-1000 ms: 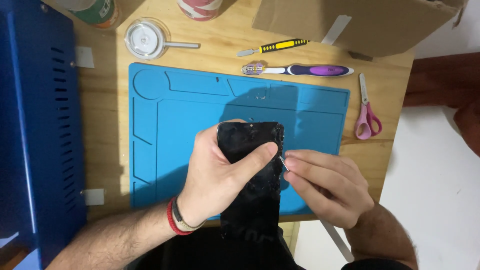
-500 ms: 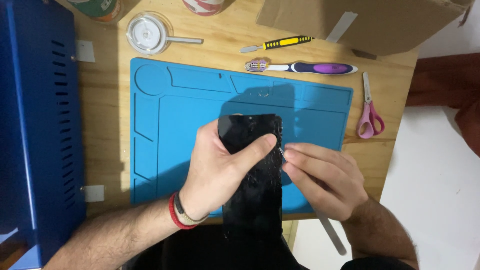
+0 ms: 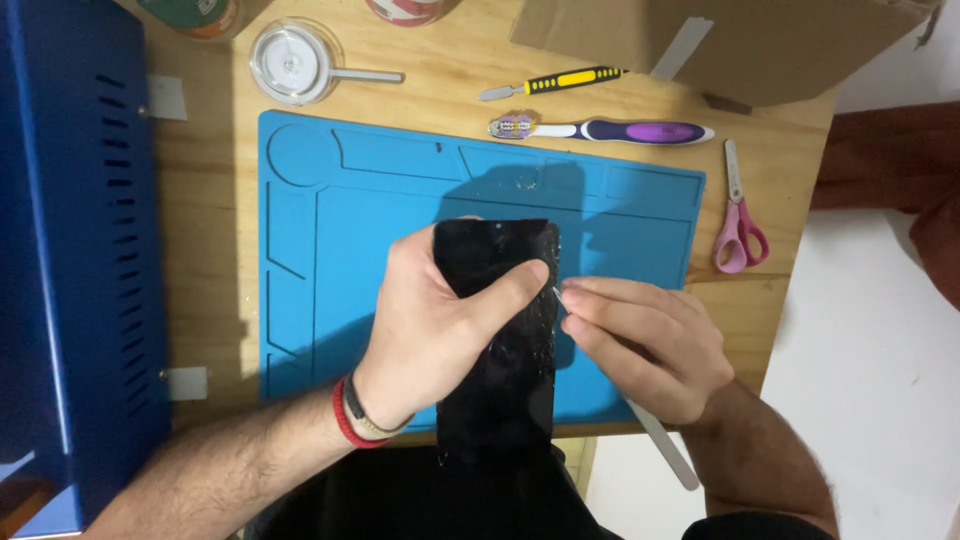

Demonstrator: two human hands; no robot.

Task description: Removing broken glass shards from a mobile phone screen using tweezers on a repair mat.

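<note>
My left hand (image 3: 430,320) grips a black phone (image 3: 500,380) with a cracked glass face, thumb pressed across its upper part. The phone is held over a blue work mat (image 3: 400,190) on a wooden table. My right hand (image 3: 645,345) sits at the phone's right edge, fingers pinched on a thin metal pry tool (image 3: 662,446). The tool's tip touches the phone's edge and its flat handle sticks out below my wrist. A red band and a dark band circle my left wrist.
Behind the mat lie a yellow-and-black pry tool (image 3: 555,83), a purple toothbrush (image 3: 610,130), pink scissors (image 3: 738,215) and a round clear dish (image 3: 290,62). A cardboard box (image 3: 720,40) stands at the back right. A blue metal case (image 3: 70,260) fills the left side.
Both hands and the phone have stayed in nearly the same place. The right hand's fingers have shifted a little along the phone's right edge.
</note>
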